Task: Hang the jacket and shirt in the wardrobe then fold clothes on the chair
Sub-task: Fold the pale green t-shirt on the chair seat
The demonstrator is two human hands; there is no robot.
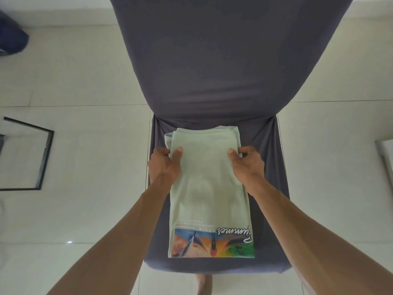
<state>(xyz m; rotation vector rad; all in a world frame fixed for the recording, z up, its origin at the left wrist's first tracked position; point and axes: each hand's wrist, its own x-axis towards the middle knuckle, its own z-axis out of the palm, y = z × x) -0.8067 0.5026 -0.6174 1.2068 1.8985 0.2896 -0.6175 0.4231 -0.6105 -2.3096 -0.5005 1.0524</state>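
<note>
Scene: A person stands at the near edge of a chair draped in a grey cover, folding a pale green T-shirt on its seat.
T-shirt: It lies in a long, narrow strip down the middle of the seat, already folded in from both sides, its far end close against the chair back and its near end, with a bright printed picture, close to the seat's near edge.
Left hand: The left hand pinches the strip's left edge toward the far end, thumb on top, fingers curled under the cloth.
Right hand: The right hand grips the right edge just opposite, thumb on top, fingers tucked beneath.
Step in hand: By my reading, a crosswise fold of the strip is being made or squared up.
Doing it well: Both hands should travel together and level, so the side edges stay stacked and the fold line runs straight across. The cloth looks soft and limp, so it wants light tension between the hands and a flat press after landing.
Risk: A loose layer shows at the far left corner and could slip out of line.
Surroundings: A pale tiled floor lies all round, with a dark-framed panel at left.
</note>
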